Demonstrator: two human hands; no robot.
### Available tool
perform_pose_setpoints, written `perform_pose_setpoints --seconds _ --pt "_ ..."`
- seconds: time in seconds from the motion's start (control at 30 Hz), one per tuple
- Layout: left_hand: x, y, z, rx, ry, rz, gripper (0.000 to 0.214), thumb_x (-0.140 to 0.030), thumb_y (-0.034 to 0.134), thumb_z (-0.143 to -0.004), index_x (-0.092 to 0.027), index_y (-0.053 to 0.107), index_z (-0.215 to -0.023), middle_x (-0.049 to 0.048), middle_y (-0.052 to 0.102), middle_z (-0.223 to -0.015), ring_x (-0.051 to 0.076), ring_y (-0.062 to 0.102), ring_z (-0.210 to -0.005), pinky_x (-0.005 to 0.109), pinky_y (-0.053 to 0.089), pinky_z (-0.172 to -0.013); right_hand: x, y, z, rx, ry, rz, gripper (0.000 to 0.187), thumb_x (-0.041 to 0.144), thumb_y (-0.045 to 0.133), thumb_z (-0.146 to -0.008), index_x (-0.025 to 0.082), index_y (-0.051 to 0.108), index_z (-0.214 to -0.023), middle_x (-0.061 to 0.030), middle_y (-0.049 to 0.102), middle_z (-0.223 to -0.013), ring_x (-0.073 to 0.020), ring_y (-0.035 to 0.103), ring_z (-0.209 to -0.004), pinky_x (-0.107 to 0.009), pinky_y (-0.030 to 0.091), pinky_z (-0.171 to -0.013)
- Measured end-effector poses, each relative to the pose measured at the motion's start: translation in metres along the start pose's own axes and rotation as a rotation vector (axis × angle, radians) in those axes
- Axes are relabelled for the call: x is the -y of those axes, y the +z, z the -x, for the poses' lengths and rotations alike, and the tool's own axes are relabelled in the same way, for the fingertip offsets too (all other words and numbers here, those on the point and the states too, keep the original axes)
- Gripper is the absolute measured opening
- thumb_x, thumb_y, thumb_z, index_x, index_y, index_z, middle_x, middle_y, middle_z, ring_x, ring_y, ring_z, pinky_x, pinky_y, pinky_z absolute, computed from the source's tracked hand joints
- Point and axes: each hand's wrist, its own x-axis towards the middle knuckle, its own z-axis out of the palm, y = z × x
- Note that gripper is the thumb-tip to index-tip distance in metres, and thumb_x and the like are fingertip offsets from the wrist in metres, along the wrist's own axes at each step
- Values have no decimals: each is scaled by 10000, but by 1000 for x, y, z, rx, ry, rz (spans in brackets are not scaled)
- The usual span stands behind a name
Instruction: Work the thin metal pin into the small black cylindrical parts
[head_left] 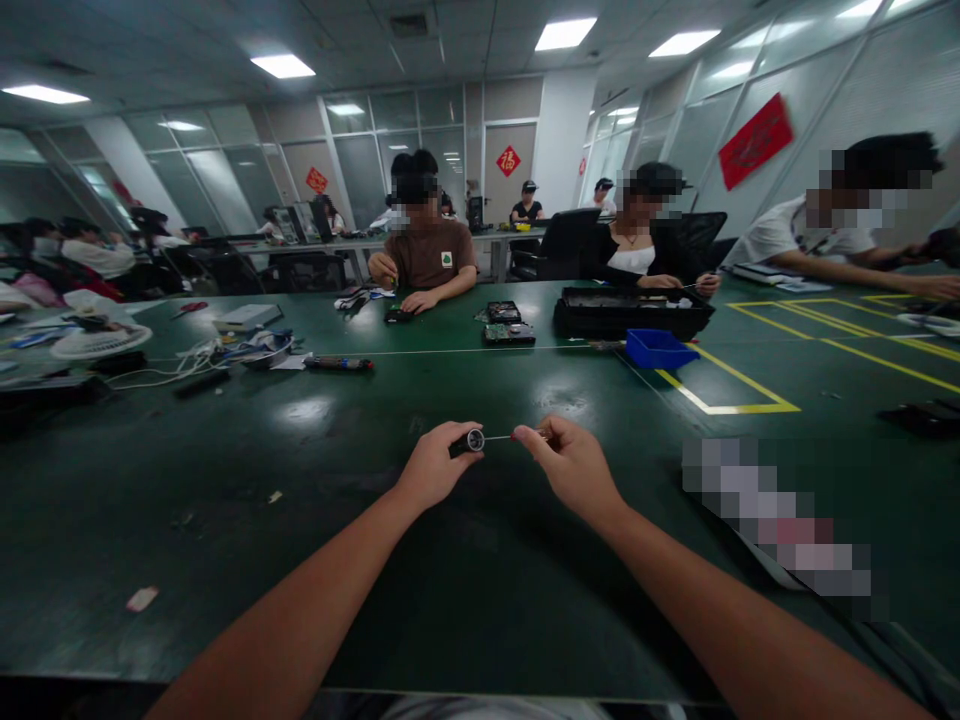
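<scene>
My left hand (439, 468) is closed around a small black cylindrical part with a round silver-rimmed face (475, 440); its exact kind I cannot make out. A thin screwdriver (497, 438) runs sideways from that part to my right hand (574, 462), which grips its handle. A bit of red shows on the handle at my fingertips, and my fingers cover the rest. The shaft's tip reaches the rim side of the part; whether it touches is too small to tell. Both hands are held over the dark green table (360, 600).
A blue bin (660, 349) and a long black housing (634, 314) stand at the far right, near yellow tape lines. Opened drives (508, 330) lie mid-table before a co-worker in brown (431, 250). White cables (184, 365) and a white fan-like part (101, 338) are at left.
</scene>
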Motion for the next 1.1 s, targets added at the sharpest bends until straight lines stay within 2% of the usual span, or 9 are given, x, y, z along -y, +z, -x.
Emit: perform_pose_setpoints --seconds 0.2,0.3,0.43,0.5,0.6,0.67,0.8,0.9,1.1 --pt "0 -2 0 7 25 -25 363 -189 711 -826 -231 673 -1185 50 691 -1163 224 617 -1104 387 445 -1005 -1 0 0 87 -57 -74 171 367 575 -886 229 633 -969 -37 710 -849 -208 666 -773 -331 493 -698" --pt "-1 -2 0 24 27 -38 354 -192 708 -828 -234 676 -1178 51 693 -1151 228 618 -1094 394 451 -992 2 0 1 101 -43 -36 177 369 556 -893 229 654 -942 -29 711 -788 -211 677 -737 -332 496 -683" --pt "-2 -1 0 29 28 -64 361 -204 713 -828 -238 674 -1185 53 695 -1149 236 615 -1094 397 448 -990 3 -1 0 119 39 28 399 496 433 -960 216 694 -849 4 610 -539 -185 604 -529 -308 427 -555" --pt "-3 -1 0 31 31 -76 363 -204 716 -826 -236 673 -1185 52 698 -1142 236 616 -1088 398 448 -987 2 0 -1 119 65 29 409 494 415 -964 212 704 -899 18 562 -497 -180 569 -485 -305 406 -526" --pt "-3 -1 0 37 39 -82 364 -207 721 -824 -235 674 -1184 52 701 -1138 237 616 -1085 403 446 -988 0 1 -1 117 17 5 322 414 456 -943 210 657 -1091 5 614 -626 -183 592 -561 -301 421 -546" --pt "-4 -1 0 37 36 -81 363 -205 718 -825 -238 675 -1184 55 702 -1138 241 616 -1088 411 445 -992 0 1 0 121 -20 0 298 365 478 -924 217 619 -1141 -8 642 -717 -186 612 -627 -302 439 -582" --pt "-4 -1 0 44 14 -82 368 -206 717 -821 -238 676 -1186 64 703 -1143 248 616 -1094 423 444 -999 -1 0 1 131 -18 4 240 368 479 -925 228 637 -1039 -8 643 -732 -185 614 -649 -302 442 -595" --pt "-4 -1 0 48 17 -89 374 -220 719 -822 -240 675 -1193 61 701 -1146 248 615 -1088 420 448 -993 -4 0 0 118 -10 23 344 438 394 -978 227 664 -962 -16 637 -707 -185 603 -634 -307 430 -588" --pt "-1 -2 1 39 38 -83 376 -217 712 -831 -243 669 -1203 56 696 -1149 243 610 -1096 409 445 -994 -7 4 1 97 -19 -14 257 379 452 -960 230 612 -1094 -22 658 -792 -193 619 -689 -315 448 -623"
